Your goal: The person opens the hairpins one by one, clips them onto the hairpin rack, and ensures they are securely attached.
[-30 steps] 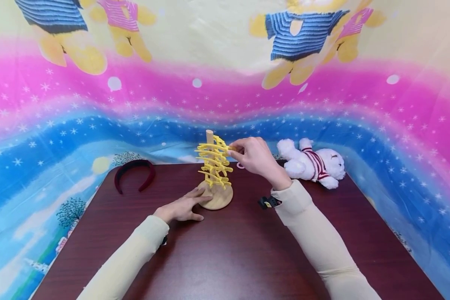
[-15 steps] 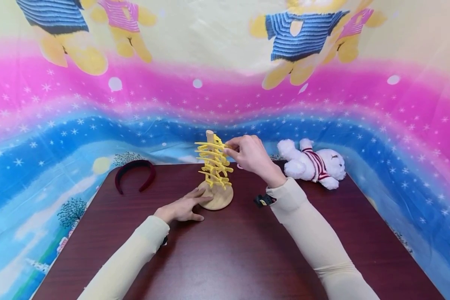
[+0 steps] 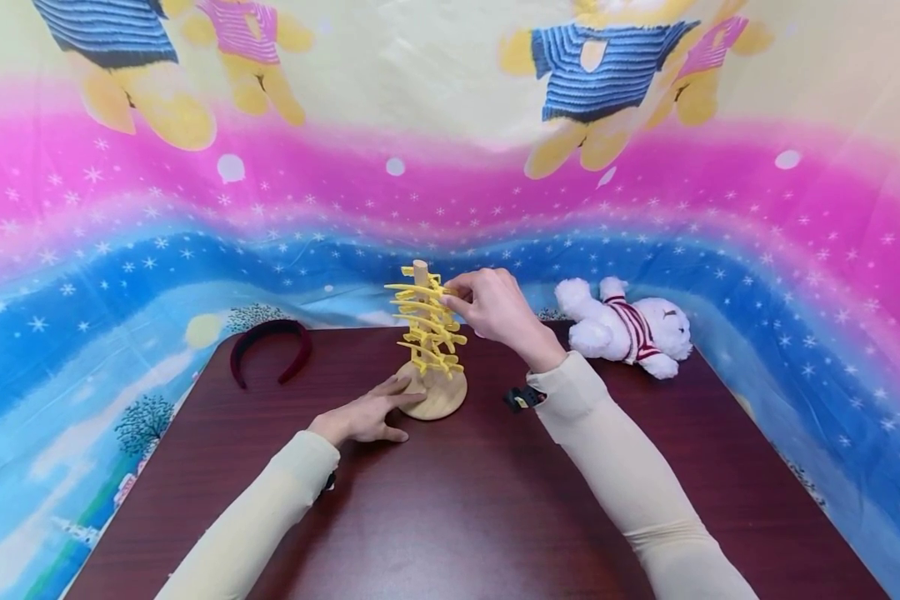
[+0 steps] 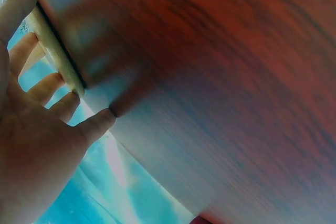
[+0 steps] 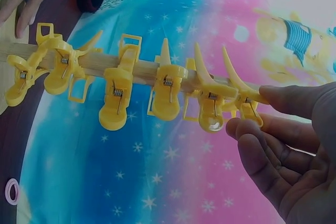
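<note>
A wooden post (image 3: 420, 268) rises upright from a round wooden base (image 3: 444, 402), with several yellow plastic spring clips (image 3: 427, 321) along it. Near the top, my right hand (image 3: 495, 304) pinches a yellow spring clip (image 5: 245, 92) between thumb and fingers. In the right wrist view its jaws lie around the post's end, beside another spring clip (image 5: 211, 100). My left hand (image 3: 363, 414) lies with spread fingers at the left of the base, fingertips on its edge. The left wrist view shows that hand (image 4: 47, 124) from the palm side, next to the base's rim (image 4: 60, 53).
A dark red headband (image 3: 297, 354) lies at the table's back left. A white plush bear (image 3: 637, 329) in a striped top lies on its back at the back right. A small pink ring (image 5: 11, 191) is on the dark table (image 3: 450, 517). A printed cloth (image 3: 450, 192) hangs behind.
My right hand has moved slightly left, bringing the pinched spring clip in to the post's top; its tips now show left of the post. The left hand stays at the base.
</note>
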The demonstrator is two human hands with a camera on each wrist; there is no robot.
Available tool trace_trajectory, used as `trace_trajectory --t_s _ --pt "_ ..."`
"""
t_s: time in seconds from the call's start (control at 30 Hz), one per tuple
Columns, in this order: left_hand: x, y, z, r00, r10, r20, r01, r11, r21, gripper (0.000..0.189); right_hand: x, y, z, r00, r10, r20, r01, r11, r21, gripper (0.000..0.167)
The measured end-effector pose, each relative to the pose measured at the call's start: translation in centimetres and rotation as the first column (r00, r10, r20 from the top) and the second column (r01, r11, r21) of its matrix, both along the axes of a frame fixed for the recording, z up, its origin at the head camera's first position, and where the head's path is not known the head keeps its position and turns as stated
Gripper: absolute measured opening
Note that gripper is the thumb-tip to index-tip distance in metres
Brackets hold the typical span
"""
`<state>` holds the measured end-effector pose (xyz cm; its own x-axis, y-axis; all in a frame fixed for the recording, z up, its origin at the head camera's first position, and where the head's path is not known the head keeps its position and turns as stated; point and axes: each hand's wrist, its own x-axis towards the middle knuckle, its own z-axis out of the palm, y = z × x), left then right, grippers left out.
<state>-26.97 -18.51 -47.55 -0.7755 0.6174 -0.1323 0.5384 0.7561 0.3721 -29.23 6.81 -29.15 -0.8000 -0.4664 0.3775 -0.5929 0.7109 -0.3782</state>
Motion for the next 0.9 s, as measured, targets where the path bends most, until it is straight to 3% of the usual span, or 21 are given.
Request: trace_trajectory --t_s 0.9 --pt "-0.09 -0.07 -0.06 1.0 -0.01 -0.008 0.01 1.0 0.001 0.073 0.06 0.2 0.0 0.996 -0.024 0.086 0.025 1.0 -0.015 0.033"
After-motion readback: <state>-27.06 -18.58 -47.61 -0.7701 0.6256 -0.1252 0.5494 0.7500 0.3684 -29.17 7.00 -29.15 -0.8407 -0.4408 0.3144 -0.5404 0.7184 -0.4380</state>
